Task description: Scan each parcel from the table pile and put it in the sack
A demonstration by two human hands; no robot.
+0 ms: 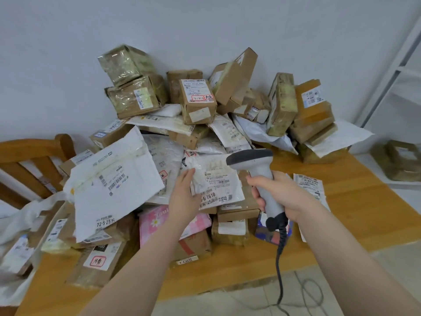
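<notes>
The white mailer [218, 176] that looks next for scanning lies label-up on the near face of the pile [198, 99], around the middle of the worktop [353, 201]. The left hand [184, 190] lies on its left edge, fingers straight and grip apart, apparently holding the mailer flat so the barcode can be read. Just to the right, the right hand [278, 192] has its grip clamped round the handle of the scanner [259, 172]. The scanner's head tilts down and left over the label, and its cable [279, 265] drops off the near edge. At the near left a white sack [27, 215], with parcels already in it, sags open beside a wooden chair [32, 147]. I judge it close enough for a one-handed drop.
</notes>
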